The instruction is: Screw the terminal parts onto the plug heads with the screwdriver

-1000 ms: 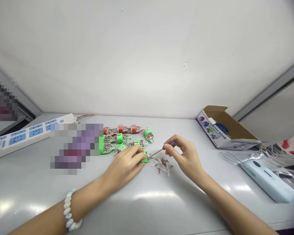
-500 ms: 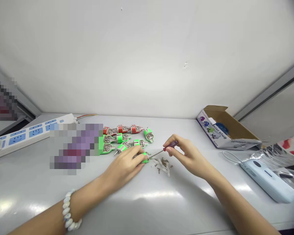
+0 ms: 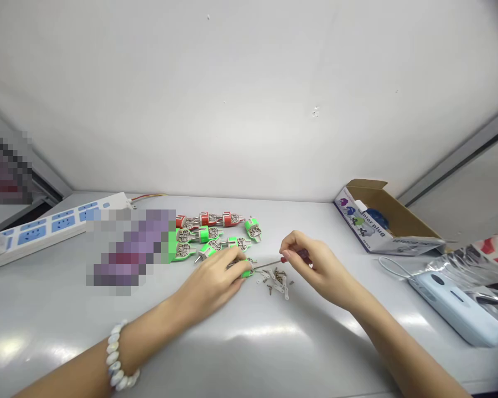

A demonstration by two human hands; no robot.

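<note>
My left hand (image 3: 218, 276) is closed on a green plug (image 3: 248, 267), pressing it to the grey table; the fingers cover part of it. In my right hand (image 3: 311, 265) is the red handle of a screwdriver (image 3: 269, 265), whose thin shaft points left with its tip at the plug. Small screws and white strips (image 3: 280, 283) lie loose between my hands. Beyond my left hand are several green plugs (image 3: 207, 234), and behind them several red plugs (image 3: 231, 219). Another green plug (image 3: 253, 228) lies at the right end of the group.
A white power strip (image 3: 62, 224) and a blurred purple area (image 3: 136, 249) are at the left. An open cardboard box (image 3: 373, 221) stands at the back right, with a light blue device (image 3: 456, 304) and clear plastic wrapping (image 3: 460, 265) nearer.
My right hand has turned and shifted slightly right and down, and the screwdriver lies flatter. My left hand stays on the plug.
</note>
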